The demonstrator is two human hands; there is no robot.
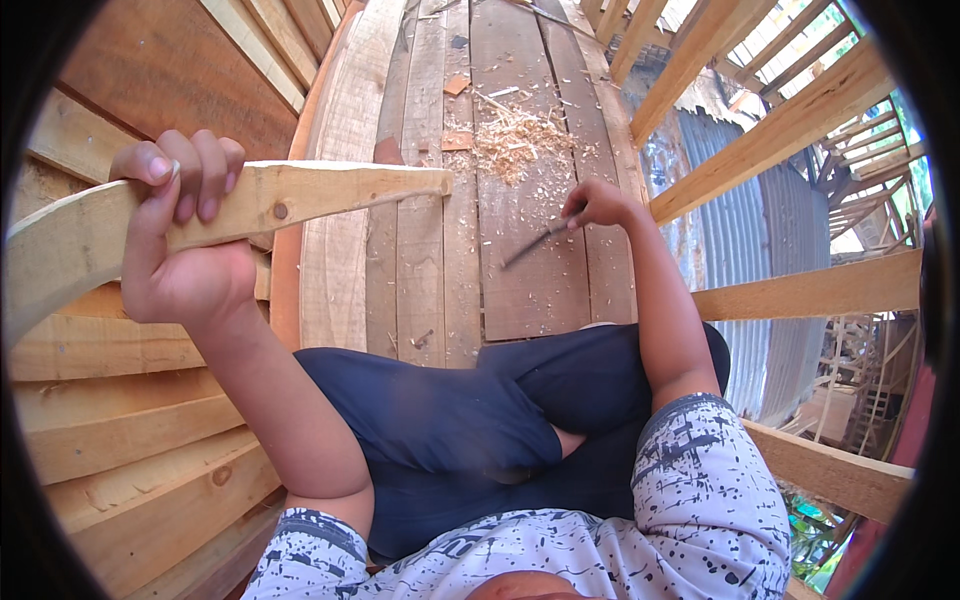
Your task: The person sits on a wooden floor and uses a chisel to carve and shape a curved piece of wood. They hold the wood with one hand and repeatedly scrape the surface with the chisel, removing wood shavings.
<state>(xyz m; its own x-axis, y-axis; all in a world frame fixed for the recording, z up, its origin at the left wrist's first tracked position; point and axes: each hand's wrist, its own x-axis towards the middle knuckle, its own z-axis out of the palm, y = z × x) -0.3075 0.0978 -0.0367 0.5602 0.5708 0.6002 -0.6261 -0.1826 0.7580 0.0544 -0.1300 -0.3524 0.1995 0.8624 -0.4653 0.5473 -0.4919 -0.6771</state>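
My left hand (pixel 195 230) is raised at the left with its fingers wrapped round a curved, pale wooden piece (pixel 330 190). This piece has a dark knot and narrows to a blunt tip on the right; its thicker end bends down toward the left rim. Above the plank floor, my right hand (pixel 597 205) is closed on a narrow, dark, blade-like tool (pixel 533 246). The tool points down and to the left, apart from the wooden piece. Its grip is hidden in my fingers, so its exact kind cannot be told.
Curly wood shavings (pixel 520 135) lie heaped on the plank floor (pixel 530 300) ahead, with small offcuts (pixel 457 85) beside them. Stacked boards (pixel 120 430) line the left. Timber rails (pixel 810 290) and corrugated metal sheets (pixel 735 200) stand at the right. My legs (pixel 430 415) are folded in front.
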